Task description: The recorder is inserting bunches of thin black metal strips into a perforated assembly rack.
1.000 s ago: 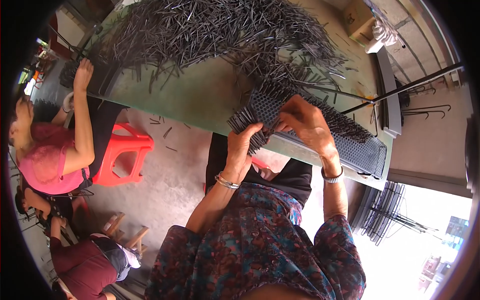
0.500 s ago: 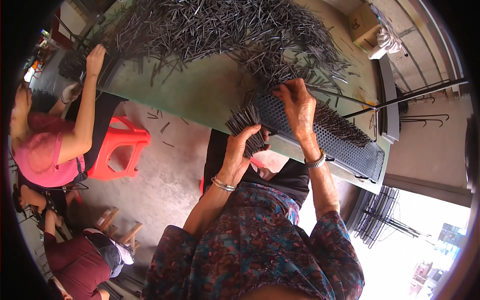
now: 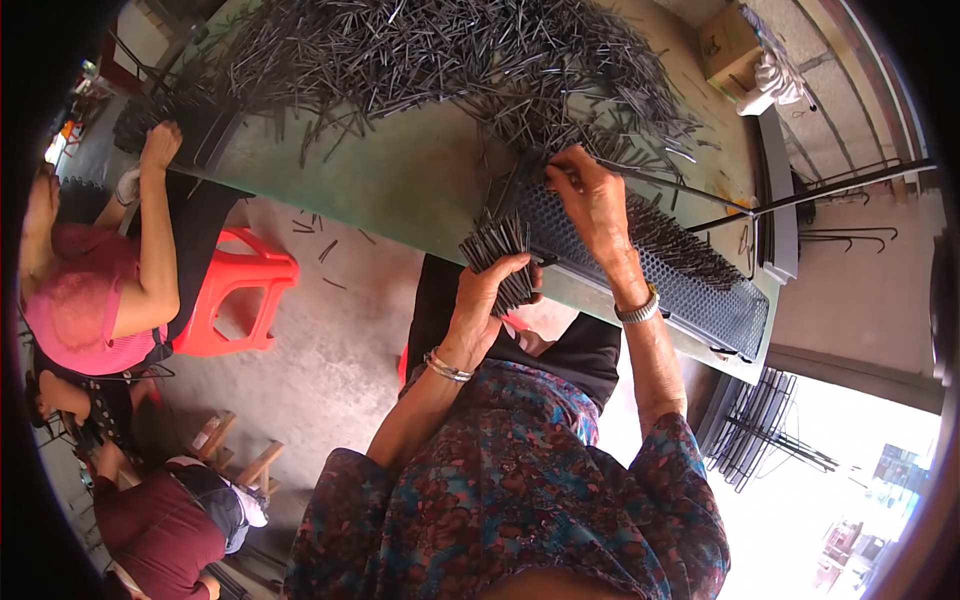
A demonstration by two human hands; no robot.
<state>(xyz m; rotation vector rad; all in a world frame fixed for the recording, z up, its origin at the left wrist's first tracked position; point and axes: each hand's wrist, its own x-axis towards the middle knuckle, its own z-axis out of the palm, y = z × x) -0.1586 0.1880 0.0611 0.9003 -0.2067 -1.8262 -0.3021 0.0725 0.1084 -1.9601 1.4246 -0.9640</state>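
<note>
My left hand (image 3: 472, 312) is closed around a bundle of thin black rods (image 3: 498, 252), held at the table's near edge with their ends fanned out. My right hand (image 3: 600, 215) is over the left end of a long black tray full of small round holes (image 3: 690, 300). Its thumb and forefinger are pinched together; whatever lies between them is too small and dark to make out. Along the tray's far side, a band of rods (image 3: 682, 243) stands upright in the holes, partly hidden behind my right hand.
A large heap of loose black rods (image 3: 450, 55) covers the far part of the green table (image 3: 385, 180). Metal bars (image 3: 820, 190) reach in from the right. A cardboard box (image 3: 728, 50) sits at the back right. Co-workers and a red stool (image 3: 240, 295) are on the left.
My right hand has shifted a little up and left over the tray's end. My left hand and its bundle have moved slightly right. The nearby co-worker's raised hand has dropped and moved left.
</note>
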